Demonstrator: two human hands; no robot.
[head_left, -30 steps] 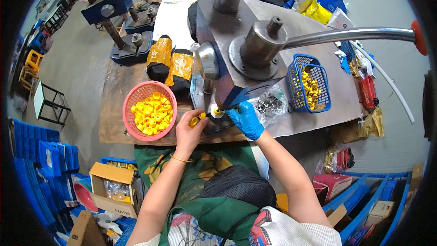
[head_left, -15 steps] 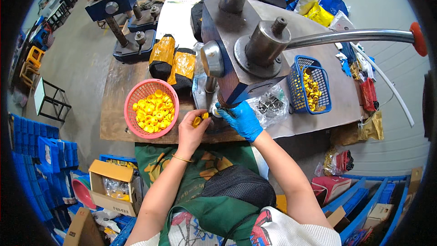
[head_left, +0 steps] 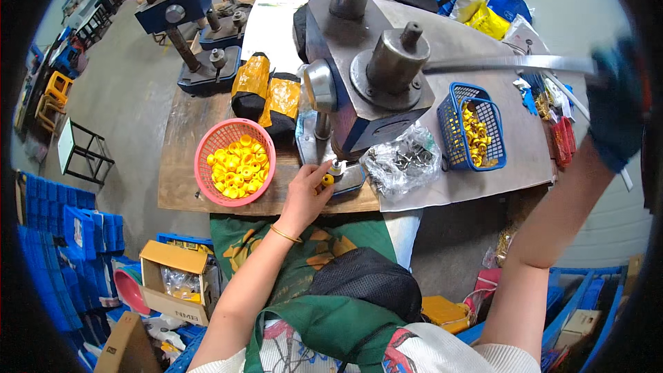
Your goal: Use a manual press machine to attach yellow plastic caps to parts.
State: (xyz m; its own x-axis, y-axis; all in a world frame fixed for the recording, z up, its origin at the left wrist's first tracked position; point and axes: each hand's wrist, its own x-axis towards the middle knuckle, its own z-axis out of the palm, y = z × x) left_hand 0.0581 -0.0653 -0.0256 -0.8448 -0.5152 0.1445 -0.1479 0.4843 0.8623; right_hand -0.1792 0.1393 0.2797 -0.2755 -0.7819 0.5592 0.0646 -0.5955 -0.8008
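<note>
While the left hand (head_left: 309,192) stays low near the front edge of the table (head_left: 181,197), its fingers and thumb are bent in close and have hold of a small yellow cap (head_left: 327,179). That cap is on the right side of the hand, just beside a little shiny post (head_left: 337,164) at the foot of the big press (head_left: 390,83); I cannot tell if the two touch. The cap looks like hard, smooth plastic, so it should be very light and keep its shape when squeezed. It may be a bit slippery, and I don't think it would break easily. The best place to hold it is round its sides, with the thumb and one or two fingertips, so the end is not covered. More yellow caps (head_left: 238,169) sit in a pink basket (head_left: 201,169) to the left, and they look just as light. Far over on the right, the right hand (head_left: 617,107), in a blue glove, is at the end of the long metal bar (head_left: 511,63). It is blurry, so I cannot tell how tightly its fingers are bent. Half a second ago that gloved hand was down by the foot of the press, across from the left hand. Now it is away from there, and the clear bag (head_left: 404,166) of metal bits shows better. The left hand is closer to the post now, and one yellow piece shows in it where two showed before.
</note>
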